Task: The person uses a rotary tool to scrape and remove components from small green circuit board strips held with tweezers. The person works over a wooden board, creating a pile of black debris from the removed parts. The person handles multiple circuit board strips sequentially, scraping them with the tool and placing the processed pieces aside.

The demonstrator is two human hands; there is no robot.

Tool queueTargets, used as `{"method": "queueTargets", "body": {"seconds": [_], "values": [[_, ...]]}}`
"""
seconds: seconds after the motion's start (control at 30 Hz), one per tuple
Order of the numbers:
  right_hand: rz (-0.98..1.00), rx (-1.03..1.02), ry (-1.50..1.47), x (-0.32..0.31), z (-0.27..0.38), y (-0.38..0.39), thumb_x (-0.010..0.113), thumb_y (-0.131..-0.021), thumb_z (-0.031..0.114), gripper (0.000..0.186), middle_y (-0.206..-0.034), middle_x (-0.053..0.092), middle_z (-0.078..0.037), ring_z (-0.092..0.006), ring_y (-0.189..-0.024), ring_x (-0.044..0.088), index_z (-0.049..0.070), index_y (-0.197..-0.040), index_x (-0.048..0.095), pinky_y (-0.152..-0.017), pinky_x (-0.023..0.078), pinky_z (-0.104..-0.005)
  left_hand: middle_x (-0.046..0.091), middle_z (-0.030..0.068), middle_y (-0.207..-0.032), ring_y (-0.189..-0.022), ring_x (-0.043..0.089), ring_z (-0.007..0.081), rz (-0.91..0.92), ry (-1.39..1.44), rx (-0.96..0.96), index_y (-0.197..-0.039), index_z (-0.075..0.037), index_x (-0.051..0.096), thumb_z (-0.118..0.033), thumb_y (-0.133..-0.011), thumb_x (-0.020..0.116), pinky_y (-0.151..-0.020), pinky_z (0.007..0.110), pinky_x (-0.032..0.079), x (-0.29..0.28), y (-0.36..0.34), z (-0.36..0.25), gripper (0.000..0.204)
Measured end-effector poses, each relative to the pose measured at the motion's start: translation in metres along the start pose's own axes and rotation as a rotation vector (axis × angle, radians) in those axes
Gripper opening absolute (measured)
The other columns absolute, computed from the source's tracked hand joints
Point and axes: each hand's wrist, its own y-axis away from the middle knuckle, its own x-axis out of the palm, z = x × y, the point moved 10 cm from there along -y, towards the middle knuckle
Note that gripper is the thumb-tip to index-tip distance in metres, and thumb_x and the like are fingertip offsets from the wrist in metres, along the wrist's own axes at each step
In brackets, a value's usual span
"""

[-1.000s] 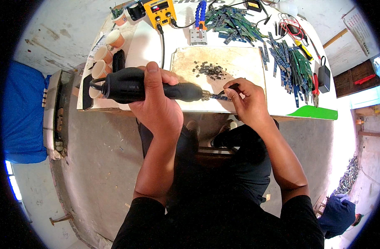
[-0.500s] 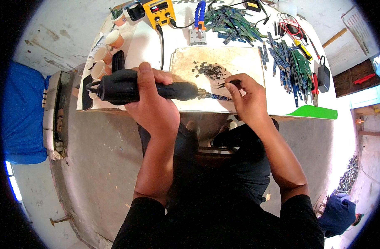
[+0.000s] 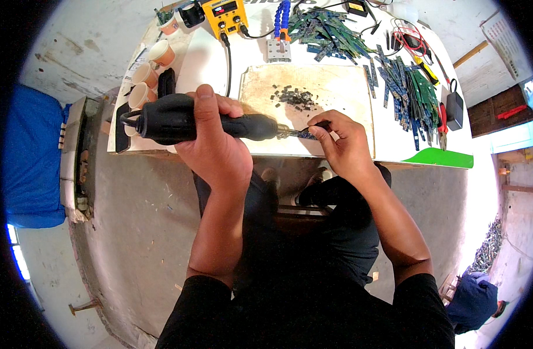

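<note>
My left hand [image 3: 214,145] is closed around a black hot-air gun handpiece [image 3: 167,119] held level, its metal nozzle [image 3: 282,131] pointing right at a narrow circuit-board strip [image 3: 306,135] on a stained beige mat [image 3: 260,75]. My right hand [image 3: 342,145] pinches black tweezers [image 3: 319,125] over that strip, their tips close to the nozzle; whether the tips touch the board I cannot tell. A scatter of small black chips [image 3: 292,96] lies on the mat just above.
The white table [image 3: 202,58] bears a yellow heat station [image 3: 225,17], paper cups [image 3: 160,53], piles of board strips [image 3: 324,32], red-handled pliers [image 3: 443,119] and a black adapter [image 3: 454,107]. Another person [image 3: 473,296] in dark blue is at the lower right.
My right hand and the tweezers have dropped from their raised position half a second ago, down to the strip by the nozzle. The handpiece sits slightly further left than a second ago.
</note>
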Motion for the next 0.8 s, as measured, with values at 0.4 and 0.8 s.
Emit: {"method": "queueTargets", "body": {"seconds": [0.4,0.8], "values": [[0.019,-0.028,0.057,0.0001,0.0031,-0.0009,0.067,-0.09,-0.001,0.003,-0.094,0.07,-0.013,-0.0211,-0.082,0.067,-0.004,-0.091,0.067,-0.074,0.052,-0.0311,0.051,0.001,-0.068,-0.064,0.048,0.0126,0.025,-0.071,-0.019,-0.081,-0.009,0.052,-0.015,-0.096,0.064,-0.066,0.032,0.045,0.0022,0.0016,0.0011,0.02],[0.039,0.025,0.038,-0.0002,0.0026,-0.0013,0.066,-0.09,-0.003,0.002,-0.094,0.07,-0.013,-0.0206,-0.082,0.067,-0.004,-0.091,0.067,-0.075,0.052,-0.0301,0.053,0.0015,-0.069,-0.063,0.05,0.0125,-0.055,-0.086,-0.063,-0.087,-0.008,0.053,-0.012,-0.095,0.065,-0.064,0.032,0.045,-0.0042,0.0043,0.0094,0.015]]}}
